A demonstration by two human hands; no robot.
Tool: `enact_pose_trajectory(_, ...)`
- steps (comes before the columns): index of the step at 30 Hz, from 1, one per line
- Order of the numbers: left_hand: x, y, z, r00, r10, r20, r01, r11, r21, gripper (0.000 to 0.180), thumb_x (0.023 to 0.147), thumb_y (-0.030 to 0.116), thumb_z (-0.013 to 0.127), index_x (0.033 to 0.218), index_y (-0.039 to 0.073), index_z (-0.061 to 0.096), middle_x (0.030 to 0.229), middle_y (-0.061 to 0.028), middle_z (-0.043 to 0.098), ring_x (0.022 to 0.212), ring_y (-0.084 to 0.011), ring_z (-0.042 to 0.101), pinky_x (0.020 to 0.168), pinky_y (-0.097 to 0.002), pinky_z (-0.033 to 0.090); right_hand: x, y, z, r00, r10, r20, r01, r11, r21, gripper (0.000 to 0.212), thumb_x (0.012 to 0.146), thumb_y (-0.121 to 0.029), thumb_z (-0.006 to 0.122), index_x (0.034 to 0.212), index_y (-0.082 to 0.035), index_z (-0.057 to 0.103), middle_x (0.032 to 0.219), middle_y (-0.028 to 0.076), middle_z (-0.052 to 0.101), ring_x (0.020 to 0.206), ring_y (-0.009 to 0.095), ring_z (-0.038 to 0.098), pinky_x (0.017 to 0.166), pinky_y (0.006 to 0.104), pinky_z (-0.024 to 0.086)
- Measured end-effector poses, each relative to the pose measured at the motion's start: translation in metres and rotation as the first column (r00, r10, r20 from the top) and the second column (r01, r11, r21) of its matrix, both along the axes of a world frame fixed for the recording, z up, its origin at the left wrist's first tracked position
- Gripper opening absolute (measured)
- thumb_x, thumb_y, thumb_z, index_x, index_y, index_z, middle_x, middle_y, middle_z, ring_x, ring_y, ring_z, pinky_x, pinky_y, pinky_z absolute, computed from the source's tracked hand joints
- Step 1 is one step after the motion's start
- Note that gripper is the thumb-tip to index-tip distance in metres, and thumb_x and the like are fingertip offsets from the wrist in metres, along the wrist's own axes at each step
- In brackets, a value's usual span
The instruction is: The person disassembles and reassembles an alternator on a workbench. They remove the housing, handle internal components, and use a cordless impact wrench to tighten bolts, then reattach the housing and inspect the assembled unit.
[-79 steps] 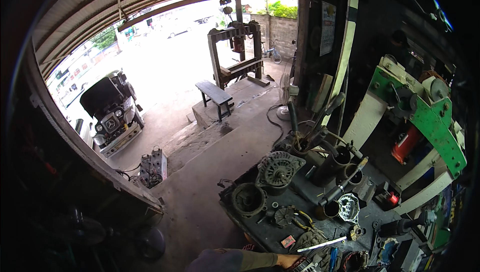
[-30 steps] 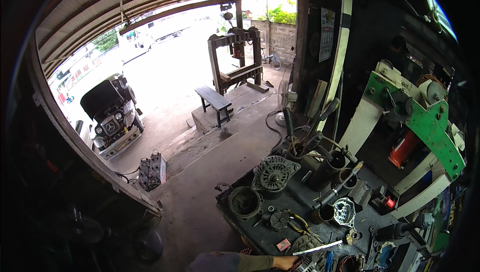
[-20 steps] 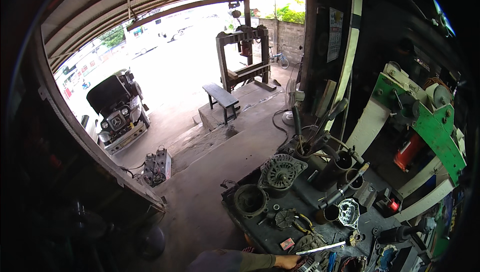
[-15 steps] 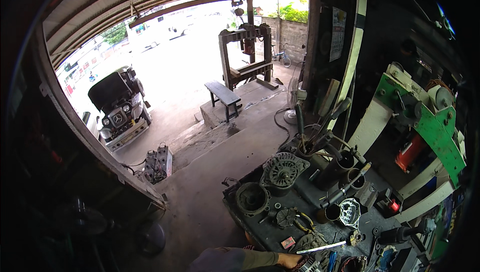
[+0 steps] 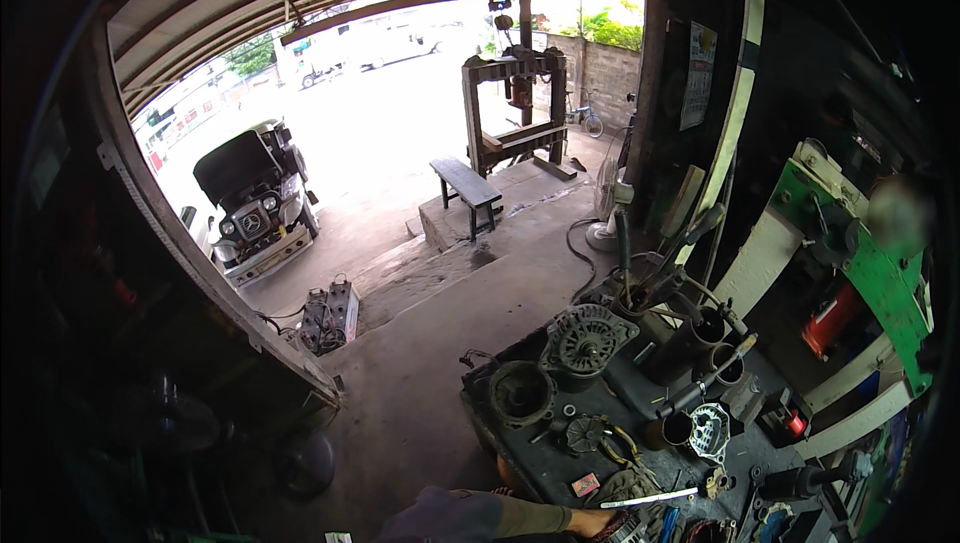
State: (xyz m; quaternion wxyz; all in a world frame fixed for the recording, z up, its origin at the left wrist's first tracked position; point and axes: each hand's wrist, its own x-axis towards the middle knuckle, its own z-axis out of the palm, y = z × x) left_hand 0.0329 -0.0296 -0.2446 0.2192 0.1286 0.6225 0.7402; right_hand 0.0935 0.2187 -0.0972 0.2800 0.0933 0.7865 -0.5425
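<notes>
At the lower edge, my left forearm in a grey-olive sleeve point(image 5: 520, 517) reaches right over the workbench point(image 5: 515, 461). My left hand point(image 5: 592, 521) lies against a dark round slotted part point(image 5: 626, 527); its fingers are too dark and cut off to read. My right hand is outside the picture. Close by are a small red box point(image 5: 585, 485), a white strip point(image 5: 650, 498), a blue-handled tool point(image 5: 669, 521) and a round part point(image 5: 584, 434) with a yellow loop. Farther back stand an alternator point(image 5: 588, 340), a round housing point(image 5: 521, 395) and a silver cast frame point(image 5: 710, 431).
A hammer point(image 5: 705, 380) lies across the bench beside metal cylinders point(image 5: 672, 355) holding tools. A green and white machine frame point(image 5: 870, 263) rises at the right. Beyond are a fan point(image 5: 606, 193), a low stool point(image 5: 465, 183), a steel press frame point(image 5: 515, 108), batteries point(image 5: 330, 315) and a parked vehicle point(image 5: 250, 198).
The whole view has shifted, so the scene sits slightly farther right and lower. My left hand remains at the round slotted part, and the bench objects keep their places.
</notes>
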Motion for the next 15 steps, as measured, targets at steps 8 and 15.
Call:
enact_pose_trajectory(8,0.005,-0.009,0.073,0.981,0.167,-0.094,-0.176,0.980,-0.090,0.071,0.089,0.021,0.070,0.152,0.000,0.046,0.142,-0.0224,0.061,0.121,-0.0317,0.062,0.097,-0.0457,0.050,0.006,0.013,0.056,0.869,0.110,0.483,0.391,0.445,-0.805,0.055,0.104,-0.050,0.061,0.134,-0.004,0.064,0.117,0.015,0.069,0.107,0.031,0.063,0.095,0.0395,0.051)
enact_pose_trajectory(15,-0.002,-0.004,0.116,0.944,0.130,0.303,-0.193,0.962,0.191,0.066,0.089,0.010,0.073,0.149,0.002,0.048,0.133,-0.0132,0.063,0.117,-0.0219,0.059,0.103,-0.0383,0.050,0.025,0.005,0.059,0.998,-0.034,0.045,0.040,0.991,-0.127,0.041,0.106,-0.039,0.062,0.121,-0.001,0.069,0.103,0.010,0.067,0.096,0.022,0.061,0.090,0.0351,0.050)
